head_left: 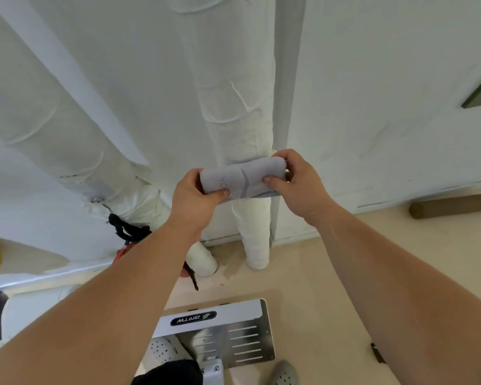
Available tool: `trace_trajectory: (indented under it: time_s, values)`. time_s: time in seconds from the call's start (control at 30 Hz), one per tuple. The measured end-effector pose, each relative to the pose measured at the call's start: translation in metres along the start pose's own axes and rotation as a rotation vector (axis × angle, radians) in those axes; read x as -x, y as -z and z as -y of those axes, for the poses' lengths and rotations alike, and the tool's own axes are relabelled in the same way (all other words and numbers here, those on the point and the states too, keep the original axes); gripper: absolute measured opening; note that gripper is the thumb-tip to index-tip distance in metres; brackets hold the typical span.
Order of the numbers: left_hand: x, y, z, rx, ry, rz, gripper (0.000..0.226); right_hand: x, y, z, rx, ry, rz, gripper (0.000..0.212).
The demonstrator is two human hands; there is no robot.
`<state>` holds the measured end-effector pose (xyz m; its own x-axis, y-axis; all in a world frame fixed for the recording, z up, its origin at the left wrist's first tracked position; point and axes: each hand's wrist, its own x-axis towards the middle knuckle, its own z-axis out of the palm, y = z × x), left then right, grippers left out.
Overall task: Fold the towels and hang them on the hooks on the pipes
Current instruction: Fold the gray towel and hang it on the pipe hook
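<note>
Both hands hold a folded pale grey cloth towel (242,177) in front of the white wrapped vertical pipe (233,93). The left hand (196,198) pinches its left end, the right hand (292,182) its right end, fingers curled round it.

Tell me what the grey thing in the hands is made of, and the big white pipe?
The grey towel looks like soft matte cloth: it folds into a rounded bundle. The white pipe seems wrapped in wrinkly fabric or tape; its core is hidden.

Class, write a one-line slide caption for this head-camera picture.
Folded grey towel held by left hand and right hand before a white wrapped pipe.
</note>
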<state>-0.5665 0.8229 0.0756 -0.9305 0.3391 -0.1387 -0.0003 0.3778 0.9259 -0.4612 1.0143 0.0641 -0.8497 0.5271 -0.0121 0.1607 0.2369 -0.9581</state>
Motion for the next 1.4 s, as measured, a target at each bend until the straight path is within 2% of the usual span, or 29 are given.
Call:
trace_trajectory:
  time_s: [0.23,0.57,0.67,0.73,0.87,0.93,1.07,1.2,1.4]
  values:
    - [-0.021,0.004,0.011,-0.033,-0.124,0.056,0.04,-0.002,-0.005,-0.01,0.021,0.092,-0.043,0.038]
    - [-0.029,-0.006,0.031,-0.055,0.0,0.091,0.035,-0.005,-0.017,-0.028,0.041,-0.043,-0.019,0.026]
    - [-0.021,-0.008,0.031,-0.129,-0.041,0.04,0.036,-0.002,-0.019,-0.027,0.063,-0.045,-0.036,0.025]
    - [-0.012,-0.01,0.03,-0.218,-0.126,0.021,0.047,0.001,-0.02,-0.027,0.106,-0.033,-0.051,0.027]
    - [-0.002,-0.012,0.027,-0.313,-0.293,0.03,0.087,0.008,-0.021,-0.023,0.094,0.023,-0.073,0.034]
    - [-0.001,-0.013,0.023,-0.332,-0.335,0.025,0.091,0.009,-0.021,-0.021,0.108,0.042,-0.084,0.039]
    - [-0.013,-0.015,0.015,-0.324,-0.337,-0.017,0.072,0.013,-0.025,-0.021,0.239,0.136,-0.112,0.049]
    - [-0.024,-0.017,0.019,-0.31,-0.321,-0.019,0.055,0.018,-0.038,-0.029,0.347,0.266,-0.099,0.048]
    - [-0.028,-0.018,0.022,-0.284,-0.345,-0.036,0.053,0.007,-0.038,-0.033,0.41,0.319,-0.081,0.058]
